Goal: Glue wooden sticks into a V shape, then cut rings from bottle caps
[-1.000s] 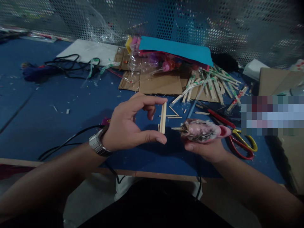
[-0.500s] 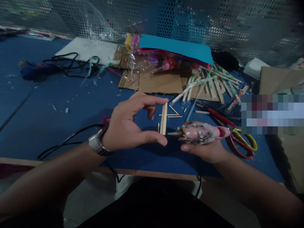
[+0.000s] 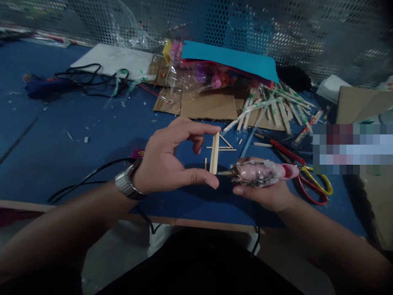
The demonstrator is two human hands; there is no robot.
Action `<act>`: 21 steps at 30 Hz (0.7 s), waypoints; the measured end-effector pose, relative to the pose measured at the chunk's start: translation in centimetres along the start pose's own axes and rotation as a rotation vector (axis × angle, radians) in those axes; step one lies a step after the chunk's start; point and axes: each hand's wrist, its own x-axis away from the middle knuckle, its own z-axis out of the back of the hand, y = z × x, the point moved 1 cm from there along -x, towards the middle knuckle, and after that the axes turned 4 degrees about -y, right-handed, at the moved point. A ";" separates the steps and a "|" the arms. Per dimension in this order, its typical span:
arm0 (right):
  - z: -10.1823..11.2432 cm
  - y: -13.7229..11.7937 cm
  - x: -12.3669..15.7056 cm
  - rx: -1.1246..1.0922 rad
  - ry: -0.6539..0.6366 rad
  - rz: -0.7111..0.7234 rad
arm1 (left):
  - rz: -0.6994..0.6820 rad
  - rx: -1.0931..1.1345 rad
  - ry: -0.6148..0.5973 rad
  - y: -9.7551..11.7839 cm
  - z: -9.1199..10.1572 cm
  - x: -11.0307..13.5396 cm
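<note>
My left hand pinches a short bundle of wooden sticks upright between forefinger and thumb, above the blue table. My right hand grips a pink glue gun smeared with old glue. Its metal nozzle points left and touches the lower part of the sticks. A metal watch is on my left wrist.
Red-and-yellow scissors lie just right of the glue gun. Loose sticks and cardboard lie behind, with teal paper, plastic wrap and a black cable at the back left. A cardboard box stands at the right.
The glue gun has moved left until its nozzle meets the sticks. My left hand has kept the sticks nearly still.
</note>
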 end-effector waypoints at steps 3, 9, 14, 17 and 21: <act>0.0 -0.1 0.0 -0.010 -0.003 0.015 | 0.012 0.007 -0.001 -0.1 0.0 0.0; 0.0 0.0 0.0 -0.015 -0.016 0.012 | -0.030 0.013 -0.002 -0.1 0.0 -0.1; -0.1 0.0 0.1 -0.021 -0.029 0.014 | -0.069 0.038 0.015 -0.2 0.0 -0.1; 0.0 0.0 0.2 -0.005 -0.020 0.029 | -0.113 0.033 0.021 -0.4 -0.1 -0.2; 0.0 0.1 0.2 -0.003 -0.018 0.033 | -0.107 0.030 0.022 -0.5 -0.2 -0.3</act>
